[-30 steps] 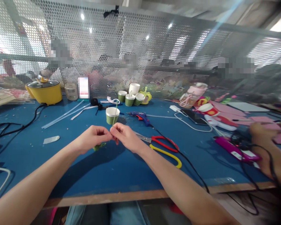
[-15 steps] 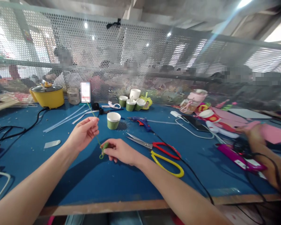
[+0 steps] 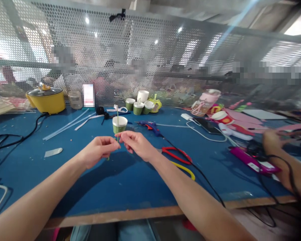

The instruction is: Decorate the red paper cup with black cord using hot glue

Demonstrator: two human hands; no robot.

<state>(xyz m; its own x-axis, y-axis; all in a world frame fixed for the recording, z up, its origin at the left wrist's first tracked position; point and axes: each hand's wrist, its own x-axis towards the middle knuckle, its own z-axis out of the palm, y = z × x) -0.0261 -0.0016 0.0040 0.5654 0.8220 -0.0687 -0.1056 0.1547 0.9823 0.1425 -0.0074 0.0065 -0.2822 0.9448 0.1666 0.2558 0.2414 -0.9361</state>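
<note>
My left hand (image 3: 97, 152) and my right hand (image 3: 136, 144) meet above the blue table (image 3: 120, 187), fingertips almost touching. Both pinch a thin green stem (image 3: 117, 125) that stands nearly upright between them, its top reaching past a green paper cup (image 3: 119, 124) just behind. A short bit of the stem shows below my left fingers. Whatever sits at its lower end is hidden by my hands.
Red and yellow scissors (image 3: 179, 160) and a blue glue gun (image 3: 150, 127) lie right of my hands. Several cups (image 3: 140, 103) stand at the back, a yellow pot (image 3: 46, 98) at far left. Cables cross the table. Another person's arm (image 3: 286, 160) works at the right.
My hands were apart with the stem slanted and a green curl at my right fingers. Now they have come together and the stem stands upright.
</note>
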